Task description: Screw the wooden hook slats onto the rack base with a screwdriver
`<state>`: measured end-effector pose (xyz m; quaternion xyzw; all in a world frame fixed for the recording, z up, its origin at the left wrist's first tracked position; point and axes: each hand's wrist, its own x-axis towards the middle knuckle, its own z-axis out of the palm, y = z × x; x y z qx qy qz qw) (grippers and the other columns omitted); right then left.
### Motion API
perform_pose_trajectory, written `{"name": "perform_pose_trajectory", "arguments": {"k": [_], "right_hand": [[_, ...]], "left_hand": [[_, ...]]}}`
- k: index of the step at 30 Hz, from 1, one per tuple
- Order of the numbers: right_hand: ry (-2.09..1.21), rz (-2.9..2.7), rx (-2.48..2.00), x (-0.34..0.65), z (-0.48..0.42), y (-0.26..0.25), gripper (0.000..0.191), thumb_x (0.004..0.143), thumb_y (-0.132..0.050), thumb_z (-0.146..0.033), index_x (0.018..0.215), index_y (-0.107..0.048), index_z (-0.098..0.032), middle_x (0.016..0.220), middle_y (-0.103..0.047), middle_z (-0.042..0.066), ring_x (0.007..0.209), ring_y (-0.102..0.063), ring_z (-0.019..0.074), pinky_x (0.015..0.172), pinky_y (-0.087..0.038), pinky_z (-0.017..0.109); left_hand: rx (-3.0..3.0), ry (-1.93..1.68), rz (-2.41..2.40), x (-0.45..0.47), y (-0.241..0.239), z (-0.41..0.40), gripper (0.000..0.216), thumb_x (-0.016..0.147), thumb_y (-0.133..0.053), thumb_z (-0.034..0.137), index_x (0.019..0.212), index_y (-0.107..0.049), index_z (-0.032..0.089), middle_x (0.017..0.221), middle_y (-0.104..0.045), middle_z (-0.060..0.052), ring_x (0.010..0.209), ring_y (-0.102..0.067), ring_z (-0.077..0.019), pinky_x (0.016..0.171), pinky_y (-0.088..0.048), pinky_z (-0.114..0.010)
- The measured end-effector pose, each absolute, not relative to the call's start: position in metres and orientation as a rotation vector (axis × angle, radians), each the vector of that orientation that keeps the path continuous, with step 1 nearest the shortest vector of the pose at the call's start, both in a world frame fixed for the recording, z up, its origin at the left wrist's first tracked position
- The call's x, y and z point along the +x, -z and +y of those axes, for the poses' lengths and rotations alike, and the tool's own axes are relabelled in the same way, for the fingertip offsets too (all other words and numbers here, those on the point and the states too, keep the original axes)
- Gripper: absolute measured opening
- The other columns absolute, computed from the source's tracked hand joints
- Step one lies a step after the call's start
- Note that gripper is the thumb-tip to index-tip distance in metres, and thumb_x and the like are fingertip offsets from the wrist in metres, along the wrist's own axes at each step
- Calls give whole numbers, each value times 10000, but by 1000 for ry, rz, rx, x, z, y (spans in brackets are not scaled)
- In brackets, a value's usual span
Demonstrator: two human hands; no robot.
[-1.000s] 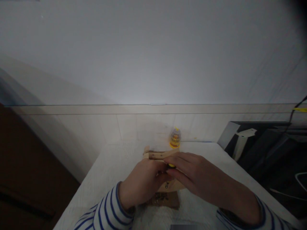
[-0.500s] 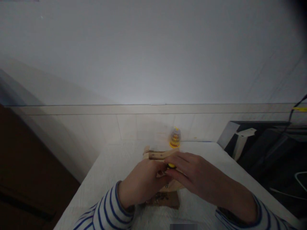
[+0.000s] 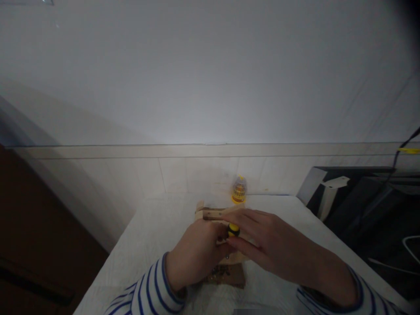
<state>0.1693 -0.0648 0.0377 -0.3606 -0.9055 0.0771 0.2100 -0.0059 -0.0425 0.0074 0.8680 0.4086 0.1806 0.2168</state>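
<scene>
A small screwdriver (image 3: 233, 230) with a yellow and black handle stands between my hands, its tip hidden. The fingers and thumb of my right hand (image 3: 262, 234) are around the handle, slightly parted. My left hand (image 3: 200, 245) is closed low at the screwdriver's left side, its fingertips partly hidden. Beneath both hands lies a light wooden piece (image 3: 213, 213) with slots and dark holes, mostly covered by them. A small metal screw end (image 3: 227, 257) shows just below my left fingertips.
A clear dome case with a yellow base (image 3: 239, 191), holding small bits, stands at the back near the wall. Brown printed packaging (image 3: 226, 275) lies at the front on the white-covered table (image 3: 147, 236). Dark panels with a metal bracket (image 3: 331, 194) lean at the right.
My right fingers have opened a little around the screwdriver, so more of its yellow and black handle shows. My left hand has shifted slightly right.
</scene>
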Motion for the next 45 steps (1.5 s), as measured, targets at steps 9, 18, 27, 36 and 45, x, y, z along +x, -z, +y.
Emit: {"name": "perform_pose_trajectory", "arguments": {"k": [9,18,27,36,45], "right_hand": [[-235,-2545,-1053,172,-66,-41,202,907,-423,-204,1039,-577,-192,978,-637,68,924,-592,195,810,-484,365],[-223,-2541,-1058,173,-65,-38,183,904,-443,-204,1032,-572,-181,970,-638,71,904,-594,194,795,-487,368],[-173,-2543,-1113,171,-66,-37,140,896,-460,-197,972,-575,-172,926,-634,67,860,-601,203,760,-493,376],[-189,-2539,-1127,170,-66,-37,139,885,-493,-201,992,-569,-156,930,-631,69,857,-601,212,751,-489,380],[-177,-2528,-1118,169,-65,-35,180,893,-485,-224,1046,-567,-177,925,-628,65,860,-597,206,756,-483,372]], "left_hand": [[2344,-542,1121,-5,-10,-44,109,789,-612,248,862,-672,194,855,-699,-16,759,-630,-172,636,-425,-237],[2315,-559,1116,-5,-7,-41,108,800,-607,268,846,-675,198,834,-699,-7,746,-629,-165,635,-418,-234],[2310,-529,1090,-6,-10,-44,95,815,-580,231,830,-664,189,824,-685,-3,745,-612,-155,641,-422,-222],[2307,-535,1014,-7,-9,-43,127,848,-545,229,870,-662,187,857,-689,-12,761,-617,-153,661,-430,-229],[2335,-532,1089,-6,-13,-45,147,821,-568,277,856,-679,187,835,-694,-21,750,-619,-164,633,-422,-232]]}}
